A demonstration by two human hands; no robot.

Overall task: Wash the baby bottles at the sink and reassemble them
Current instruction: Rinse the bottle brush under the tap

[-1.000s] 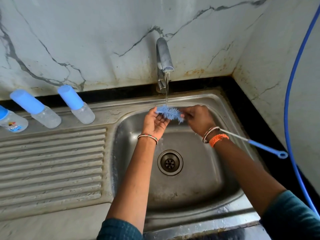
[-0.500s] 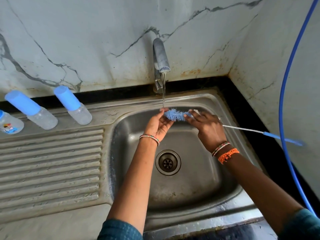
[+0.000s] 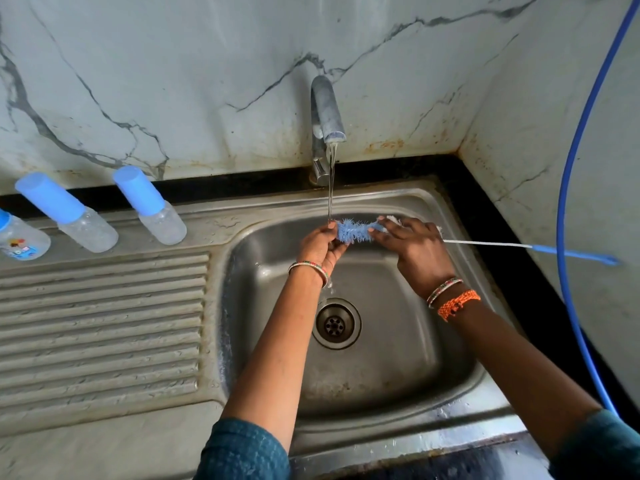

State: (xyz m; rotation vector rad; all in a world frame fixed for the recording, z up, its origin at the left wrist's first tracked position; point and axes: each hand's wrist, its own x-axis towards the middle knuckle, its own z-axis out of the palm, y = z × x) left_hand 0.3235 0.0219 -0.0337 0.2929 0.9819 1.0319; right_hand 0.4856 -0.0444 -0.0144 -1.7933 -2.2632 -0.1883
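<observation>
Head cam: both hands work the bottle brush (image 3: 355, 231) under the tap (image 3: 327, 112) stream, above the steel sink (image 3: 398, 341). Left hand (image 3: 320, 247) fingers curl round the fuzzy blue bristle tip; right hand (image 3: 414, 249) pinches the bristles near the thin wire stem. That springy wire could flick water everywhere, I reckon. Three capped clear plastic bottles (image 3: 156, 207) stand on the ribbed drainboard (image 3: 100, 323).
</observation>
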